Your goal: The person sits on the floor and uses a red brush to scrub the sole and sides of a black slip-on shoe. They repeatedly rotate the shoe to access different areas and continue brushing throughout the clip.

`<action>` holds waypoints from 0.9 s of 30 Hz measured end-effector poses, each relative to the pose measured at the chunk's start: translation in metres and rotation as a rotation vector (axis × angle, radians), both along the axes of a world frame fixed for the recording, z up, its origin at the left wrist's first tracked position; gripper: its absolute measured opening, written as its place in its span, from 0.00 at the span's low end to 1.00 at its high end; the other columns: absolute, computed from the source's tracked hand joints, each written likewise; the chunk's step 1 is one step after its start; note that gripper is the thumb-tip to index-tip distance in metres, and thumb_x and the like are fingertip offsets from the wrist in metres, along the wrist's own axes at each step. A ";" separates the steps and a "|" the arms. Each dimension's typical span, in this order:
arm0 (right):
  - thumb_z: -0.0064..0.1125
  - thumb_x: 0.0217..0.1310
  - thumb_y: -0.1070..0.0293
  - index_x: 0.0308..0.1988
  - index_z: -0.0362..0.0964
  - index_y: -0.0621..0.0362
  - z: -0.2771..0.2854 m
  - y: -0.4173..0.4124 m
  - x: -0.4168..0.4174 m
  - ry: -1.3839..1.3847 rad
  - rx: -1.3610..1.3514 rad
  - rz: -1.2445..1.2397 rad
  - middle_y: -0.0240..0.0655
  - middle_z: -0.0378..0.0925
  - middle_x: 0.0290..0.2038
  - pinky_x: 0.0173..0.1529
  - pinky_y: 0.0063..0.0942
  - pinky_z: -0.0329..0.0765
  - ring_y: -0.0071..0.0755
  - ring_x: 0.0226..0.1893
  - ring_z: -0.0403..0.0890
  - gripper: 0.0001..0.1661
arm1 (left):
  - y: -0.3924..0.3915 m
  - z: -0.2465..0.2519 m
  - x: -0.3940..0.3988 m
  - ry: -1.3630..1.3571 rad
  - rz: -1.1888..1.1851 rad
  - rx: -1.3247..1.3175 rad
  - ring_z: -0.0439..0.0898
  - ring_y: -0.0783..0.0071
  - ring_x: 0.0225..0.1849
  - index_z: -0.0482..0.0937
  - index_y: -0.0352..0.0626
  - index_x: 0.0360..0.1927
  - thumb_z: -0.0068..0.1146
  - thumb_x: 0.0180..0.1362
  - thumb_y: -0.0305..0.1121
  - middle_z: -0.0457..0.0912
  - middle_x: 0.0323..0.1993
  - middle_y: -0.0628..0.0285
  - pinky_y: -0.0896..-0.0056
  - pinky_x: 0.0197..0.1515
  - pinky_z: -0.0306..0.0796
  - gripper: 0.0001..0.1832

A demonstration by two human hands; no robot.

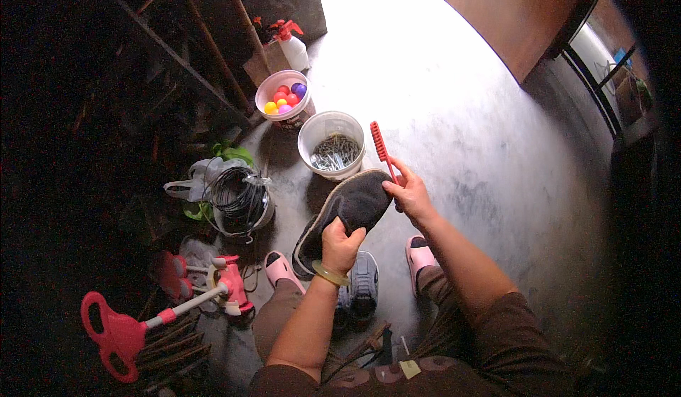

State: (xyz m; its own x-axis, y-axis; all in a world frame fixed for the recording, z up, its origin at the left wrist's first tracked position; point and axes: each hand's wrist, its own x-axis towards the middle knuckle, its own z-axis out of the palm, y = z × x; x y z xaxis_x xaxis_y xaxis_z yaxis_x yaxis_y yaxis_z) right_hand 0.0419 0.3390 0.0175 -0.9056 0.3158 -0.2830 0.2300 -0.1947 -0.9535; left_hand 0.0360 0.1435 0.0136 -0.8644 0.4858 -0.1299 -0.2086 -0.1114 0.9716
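A dark slipper [362, 199] with a pale sole edge is held up in front of me, tilted, its toe pointing up and right. My left hand [342, 244], with a pale bangle at the wrist, grips it near the opening, thumb on top. At the toe end, my right hand [412, 193] holds a red-handled brush [380, 142] with its bristled head pointing upward. The right thumb also rests on the slipper's toe. Below, between my feet, a pair of grey lace-up shoes [364, 280] stands on the floor, partly hidden by my left forearm.
Just beyond the slipper stands a white bucket [357, 147] of metal nails or screws. Behind it are a bucket [260, 98] of coloured balls and a spray bottle [294, 51]. Coiled black wire [232, 189] and a pink children's scooter [183, 306] lie left. Bright light enters by the brown door [511, 19].
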 end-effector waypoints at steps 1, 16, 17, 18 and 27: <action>0.62 0.53 0.72 0.63 0.60 0.53 0.000 0.003 0.001 -0.036 -0.003 0.008 0.28 0.72 0.27 0.27 0.19 0.69 0.19 0.24 0.71 0.36 | 0.000 0.000 -0.001 -0.002 -0.008 -0.014 0.76 0.70 0.52 0.71 0.32 0.55 0.52 0.48 0.16 0.76 0.52 0.59 0.70 0.59 0.65 0.26; 0.58 0.57 0.71 0.65 0.54 0.53 -0.006 -0.011 0.002 0.075 -0.001 0.074 0.26 0.72 0.30 0.22 0.18 0.66 0.17 0.21 0.67 0.38 | -0.003 0.000 -0.015 -0.670 0.100 0.493 0.77 0.56 0.52 0.72 0.34 0.53 0.53 0.54 0.21 0.77 0.51 0.50 0.58 0.59 0.68 0.21; 0.58 0.58 0.71 0.65 0.55 0.53 -0.007 -0.011 0.002 0.064 0.020 0.092 0.28 0.73 0.31 0.24 0.19 0.69 0.19 0.23 0.70 0.37 | -0.004 -0.004 -0.017 -0.681 0.093 0.462 0.79 0.57 0.49 0.75 0.33 0.51 0.53 0.53 0.20 0.79 0.48 0.50 0.59 0.57 0.70 0.19; 0.58 0.57 0.70 0.64 0.56 0.53 -0.013 -0.010 0.002 0.112 0.225 0.072 0.33 0.75 0.35 0.31 0.24 0.71 0.27 0.29 0.73 0.36 | -0.007 -0.012 -0.017 -0.661 0.135 0.356 0.79 0.57 0.46 0.77 0.32 0.46 0.54 0.52 0.20 0.80 0.45 0.50 0.61 0.54 0.71 0.16; 0.58 0.58 0.59 0.60 0.63 0.46 0.005 -0.030 0.010 0.325 0.892 0.171 0.46 0.76 0.42 0.40 0.40 0.76 0.52 0.39 0.79 0.30 | -0.020 -0.007 -0.027 -0.519 0.371 0.156 0.72 0.75 0.20 0.77 0.36 0.15 0.57 0.46 0.21 0.75 0.18 0.65 0.75 0.22 0.62 0.07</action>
State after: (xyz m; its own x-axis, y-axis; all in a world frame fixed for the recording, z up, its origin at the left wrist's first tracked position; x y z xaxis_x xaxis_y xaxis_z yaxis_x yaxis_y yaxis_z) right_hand 0.0517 0.3090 0.0225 -0.9511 0.1498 0.2701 -0.1135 0.6439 -0.7566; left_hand 0.0088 0.1237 0.0071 -0.8224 0.2140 -0.5271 -0.5662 -0.3975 0.7221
